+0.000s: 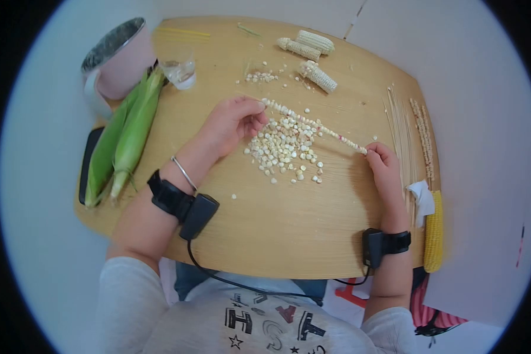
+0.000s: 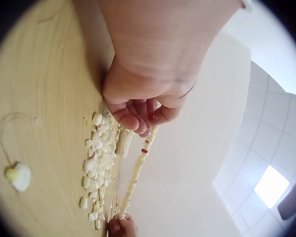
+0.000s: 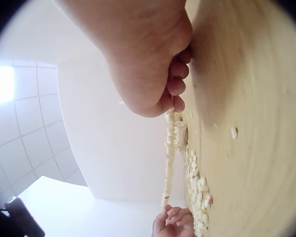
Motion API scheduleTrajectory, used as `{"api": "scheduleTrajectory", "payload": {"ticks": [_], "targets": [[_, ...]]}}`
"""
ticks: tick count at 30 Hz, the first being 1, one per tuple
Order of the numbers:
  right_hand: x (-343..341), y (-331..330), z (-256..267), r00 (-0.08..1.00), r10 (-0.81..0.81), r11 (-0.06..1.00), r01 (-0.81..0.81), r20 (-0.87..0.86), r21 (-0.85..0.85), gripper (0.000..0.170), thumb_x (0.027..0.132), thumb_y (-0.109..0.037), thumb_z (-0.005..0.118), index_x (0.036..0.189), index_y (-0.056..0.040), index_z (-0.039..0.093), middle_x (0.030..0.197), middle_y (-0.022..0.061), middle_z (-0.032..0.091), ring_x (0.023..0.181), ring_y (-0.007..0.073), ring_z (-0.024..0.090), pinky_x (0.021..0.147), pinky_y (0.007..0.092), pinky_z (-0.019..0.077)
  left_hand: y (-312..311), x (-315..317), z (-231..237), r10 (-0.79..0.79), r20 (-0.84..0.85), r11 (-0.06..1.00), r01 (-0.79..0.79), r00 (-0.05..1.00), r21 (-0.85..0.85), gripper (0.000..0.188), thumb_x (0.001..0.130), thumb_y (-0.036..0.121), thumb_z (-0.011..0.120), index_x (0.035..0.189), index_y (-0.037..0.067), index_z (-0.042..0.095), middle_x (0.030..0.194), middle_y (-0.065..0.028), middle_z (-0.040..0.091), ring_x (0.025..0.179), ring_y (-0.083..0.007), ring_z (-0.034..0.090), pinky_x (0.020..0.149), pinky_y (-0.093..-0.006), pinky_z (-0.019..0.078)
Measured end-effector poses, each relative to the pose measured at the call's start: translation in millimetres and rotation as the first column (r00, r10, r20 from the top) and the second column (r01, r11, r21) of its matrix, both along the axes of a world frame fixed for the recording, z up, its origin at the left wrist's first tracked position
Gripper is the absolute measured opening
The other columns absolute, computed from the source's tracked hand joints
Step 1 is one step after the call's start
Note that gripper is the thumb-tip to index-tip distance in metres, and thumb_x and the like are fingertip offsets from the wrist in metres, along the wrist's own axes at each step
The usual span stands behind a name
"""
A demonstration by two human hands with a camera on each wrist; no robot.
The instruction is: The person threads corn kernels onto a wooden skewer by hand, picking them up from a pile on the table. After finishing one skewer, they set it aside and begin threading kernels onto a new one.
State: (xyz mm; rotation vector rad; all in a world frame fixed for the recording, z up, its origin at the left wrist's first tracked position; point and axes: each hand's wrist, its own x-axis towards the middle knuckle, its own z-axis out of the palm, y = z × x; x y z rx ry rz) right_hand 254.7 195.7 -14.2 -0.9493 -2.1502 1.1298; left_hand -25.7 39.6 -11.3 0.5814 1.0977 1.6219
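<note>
A thin row of corn kernels threaded in a line (image 1: 315, 125), pale with a few reddish ones, stretches between both hands above the table. My left hand (image 1: 233, 124) pinches its left end between thumb and fingertips. The right hand (image 1: 386, 174) pinches the other end, with the remaining fingers curled in, as the right wrist view shows. Below the row lies a loose pile of corn kernels (image 1: 283, 144), nearest to the left hand. In the left wrist view the threaded row (image 2: 138, 168) runs nearly straight from one hand to the other.
Stripped cobs (image 1: 317, 76) lie at the back. Two green-husked corn ears (image 1: 133, 130), a glass (image 1: 183, 71) and a pink pot (image 1: 127, 62) stand left. Along the right edge are thin sticks (image 1: 401, 135), finished kernel strings (image 1: 422, 133), a white tissue (image 1: 420, 197) and a yellow ear (image 1: 433, 236).
</note>
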Motion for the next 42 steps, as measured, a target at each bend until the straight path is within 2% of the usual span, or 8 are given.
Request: {"api": "scheduleTrajectory", "payload": {"ticks": [7,10,19,22,32,35,38,42], "targets": [[-3.3,-2.3,-0.3,0.998,-0.041,0.996,0.037,-0.042,-0.087,0.014,0.079,-0.012,0.049,0.075,0.0005,0.055,0.068,-0.0004,0.054,0.066,0.0053,0.046,0.061,0.0189,0.0358,-1.9,-1.7,1.0,0.0,0.032,0.999,-0.002,1.0,0.037,0.014,0.08,0.01,0.055,0.09,0.002,0.05,0.073,-0.0077,0.056,0.063,-0.0121,0.054,0.055,-0.022,0.0452],[-3.5,-4.2,2.0,0.998,-0.048,0.998,0.047,-0.029,-0.044,0.015,0.079,-0.012,0.049,0.075,0.0004,0.056,0.066,-0.0016,0.052,0.064,0.0047,0.044,0.058,0.0192,0.035,-1.0,-3.3,-0.5,0.0,0.1,0.998,-0.006,0.995,0.061,0.013,0.081,0.01,0.055,0.09,0.002,0.051,0.074,-0.0081,0.057,0.063,-0.0125,0.054,0.055,-0.0224,0.046],[-1.4,2.2,-5.4,0.999,-0.018,0.999,0.016,-0.051,-0.034,0.013,0.076,-0.011,0.049,0.071,-0.001,0.055,0.059,-0.0033,0.044,0.058,0.0051,0.04,0.053,0.0202,0.0315,0.5,-2.4,-3.9,-0.042,0.076,0.997,0.036,0.996,0.075,0.012,0.081,0.008,0.057,0.089,0.0,0.056,0.075,-0.009,0.059,0.062,-0.0124,0.057,0.055,-0.0205,0.0488],[-1.3,0.0,-0.9,1.0,-0.023,1.0,0.023,-0.002,-0.019,0.014,0.076,-0.012,0.049,0.071,-0.0011,0.056,0.059,-0.0026,0.045,0.058,0.0052,0.04,0.052,0.0205,0.0317,-0.1,-1.4,-3.7,-0.018,0.053,0.998,0.015,0.998,0.058,0.012,0.08,0.008,0.057,0.089,0.0,0.055,0.075,-0.009,0.06,0.062,-0.0118,0.057,0.054,-0.0201,0.049],[-0.8,1.2,-3.7,0.999,-0.013,1.0,0.012,-0.033,-0.02,0.014,0.075,-0.012,0.049,0.072,-0.0006,0.056,0.06,-0.0023,0.047,0.058,0.0052,0.041,0.051,0.0204,0.0319,-0.4,1.4,-1.2,-0.033,0.011,0.998,0.033,0.999,0.044,0.014,0.08,0.009,0.058,0.09,0.0,0.053,0.076,-0.0092,0.059,0.062,-0.0118,0.057,0.055,-0.0197,0.049],[-1.2,0.1,-1.5,0.998,0.0,0.998,-0.005,-0.065,-0.067,0.014,0.075,-0.012,0.05,0.074,0.0,0.057,0.06,-0.0024,0.047,0.058,0.0051,0.041,0.051,0.0203,0.0323,-0.2,2.5,-1.6,-0.002,0.008,0.999,0.001,1.0,0.049,0.015,0.08,0.01,0.058,0.091,0.0,0.053,0.077,-0.0091,0.059,0.063,-0.0117,0.057,0.056,-0.02,0.049],[-2.0,-1.9,-1.5,1.0,-0.005,1.0,0.005,-0.002,-0.028,0.012,0.075,-0.01,0.051,0.078,0.0005,0.057,0.062,-0.002,0.047,0.059,0.0053,0.042,0.053,0.0204,0.0338,-0.2,2.4,-2.5,0.056,0.043,0.997,-0.058,0.997,0.051,0.014,0.08,0.01,0.058,0.088,0.001,0.053,0.077,-0.0089,0.059,0.065,-0.0123,0.057,0.058,-0.0214,0.0481],[-2.9,-2.1,-3.4,0.999,-0.018,0.999,0.02,-0.038,0.032,0.012,0.075,-0.009,0.054,0.082,0.0012,0.056,0.067,-0.0002,0.052,0.063,0.006,0.046,0.057,0.0204,0.0378,0.2,1.9,-2.0,0.057,0.051,0.997,-0.059,0.997,0.041,0.018,0.081,0.009,0.055,0.097,0.0,0.05,0.078,-0.0086,0.059,0.066,-0.0113,0.056,0.057,-0.0203,0.0486]]}}
